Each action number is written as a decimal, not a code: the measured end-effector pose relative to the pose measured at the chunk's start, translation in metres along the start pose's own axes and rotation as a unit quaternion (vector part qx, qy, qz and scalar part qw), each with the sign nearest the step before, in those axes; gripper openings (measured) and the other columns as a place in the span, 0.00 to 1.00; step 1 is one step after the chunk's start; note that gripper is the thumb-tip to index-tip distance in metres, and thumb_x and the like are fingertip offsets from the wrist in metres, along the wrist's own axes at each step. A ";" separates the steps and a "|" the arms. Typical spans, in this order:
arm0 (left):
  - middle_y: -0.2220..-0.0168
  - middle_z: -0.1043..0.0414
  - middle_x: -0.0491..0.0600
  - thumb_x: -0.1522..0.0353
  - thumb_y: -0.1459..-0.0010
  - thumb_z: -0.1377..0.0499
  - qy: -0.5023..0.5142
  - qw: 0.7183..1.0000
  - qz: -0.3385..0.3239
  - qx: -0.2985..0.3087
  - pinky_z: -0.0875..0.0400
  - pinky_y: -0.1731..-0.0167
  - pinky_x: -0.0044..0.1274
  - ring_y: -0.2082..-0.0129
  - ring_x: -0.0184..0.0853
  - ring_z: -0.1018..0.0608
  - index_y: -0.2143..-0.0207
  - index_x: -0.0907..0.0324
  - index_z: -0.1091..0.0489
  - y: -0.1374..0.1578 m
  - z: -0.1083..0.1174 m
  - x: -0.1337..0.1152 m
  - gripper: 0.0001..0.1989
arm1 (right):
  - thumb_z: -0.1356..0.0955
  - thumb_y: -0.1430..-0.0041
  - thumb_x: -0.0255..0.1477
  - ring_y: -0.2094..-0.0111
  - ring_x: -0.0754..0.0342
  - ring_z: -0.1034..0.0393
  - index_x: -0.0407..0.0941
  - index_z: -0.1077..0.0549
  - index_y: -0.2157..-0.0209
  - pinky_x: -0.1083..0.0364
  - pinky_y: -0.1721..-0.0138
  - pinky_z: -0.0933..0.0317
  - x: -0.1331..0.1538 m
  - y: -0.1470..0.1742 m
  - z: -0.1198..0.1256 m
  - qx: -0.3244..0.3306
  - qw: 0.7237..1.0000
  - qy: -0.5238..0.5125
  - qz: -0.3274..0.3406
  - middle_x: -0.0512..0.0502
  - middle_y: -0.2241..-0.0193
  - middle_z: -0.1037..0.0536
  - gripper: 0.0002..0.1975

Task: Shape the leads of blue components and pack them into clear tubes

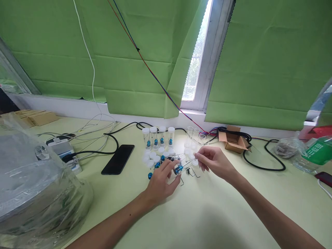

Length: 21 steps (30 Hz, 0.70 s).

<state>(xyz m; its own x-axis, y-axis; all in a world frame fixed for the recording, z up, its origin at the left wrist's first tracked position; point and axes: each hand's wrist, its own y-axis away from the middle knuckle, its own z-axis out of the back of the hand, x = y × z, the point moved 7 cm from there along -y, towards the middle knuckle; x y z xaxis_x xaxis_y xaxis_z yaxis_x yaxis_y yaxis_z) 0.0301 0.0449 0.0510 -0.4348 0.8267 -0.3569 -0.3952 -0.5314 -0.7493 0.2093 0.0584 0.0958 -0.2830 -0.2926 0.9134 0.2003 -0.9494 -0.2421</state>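
Between the thumb and fingers of my left hand (162,178) is a small blue metal part (178,168). My right hand (214,160) pinches a thin metal rod (190,162) that slants down toward this blue part; whether its tip touches cannot be made out. L-shaped hex keys (195,173) lie on the table just below the right fingers, and another hex key (182,181) is by my left thumb. Loose blue parts (157,165) and white caps (149,162) are clustered beyond my left hand. Behind them stand several capped clear tubes (171,136), each with a blue part inside.
Uncapped clear tubes (189,136) stand behind my right hand, near an open cardboard box (234,141) and black cables (272,168). To the left lie a black phone (118,159) and a power strip (62,152). A large plastic-wrapped bundle (44,193) fills the near left; a green-labelled bottle (312,155) is at right.
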 end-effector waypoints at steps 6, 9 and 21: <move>0.68 0.35 0.45 0.73 0.42 0.42 -0.001 1.000 -0.004 -0.002 0.35 0.75 0.20 0.77 0.27 0.35 0.48 0.56 0.37 0.000 0.001 0.001 0.19 | 0.31 0.43 0.44 0.84 0.59 0.35 0.44 0.33 0.77 0.59 0.83 0.44 -0.002 0.000 -0.003 -0.001 1.000 0.003 -0.008 0.51 0.84 0.28 0.20; 0.68 0.35 0.45 0.73 0.42 0.41 -0.003 1.000 -0.005 -0.003 0.35 0.76 0.20 0.77 0.27 0.35 0.48 0.56 0.36 0.001 0.001 0.001 0.19 | 0.31 0.43 0.45 0.84 0.59 0.36 0.44 0.34 0.77 0.59 0.83 0.44 -0.005 0.000 -0.005 0.001 1.000 0.005 -0.014 0.51 0.84 0.29 0.20; 0.65 0.32 0.47 0.72 0.42 0.41 -0.008 1.000 -0.002 0.014 0.32 0.74 0.21 0.74 0.29 0.31 0.48 0.56 0.36 0.002 -0.001 0.000 0.19 | 0.32 0.41 0.43 0.83 0.59 0.36 0.43 0.33 0.77 0.60 0.83 0.46 -0.012 0.002 -0.014 0.049 0.998 -0.002 -0.043 0.51 0.83 0.28 0.19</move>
<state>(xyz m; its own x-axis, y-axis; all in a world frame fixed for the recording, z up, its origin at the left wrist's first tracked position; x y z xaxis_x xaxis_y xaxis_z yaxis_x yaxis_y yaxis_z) 0.0304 0.0445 0.0489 -0.4460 0.8260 -0.3448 -0.4194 -0.5332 -0.7348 0.1997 0.0581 0.0799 -0.3001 -0.2107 0.9303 0.2669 -0.9549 -0.1302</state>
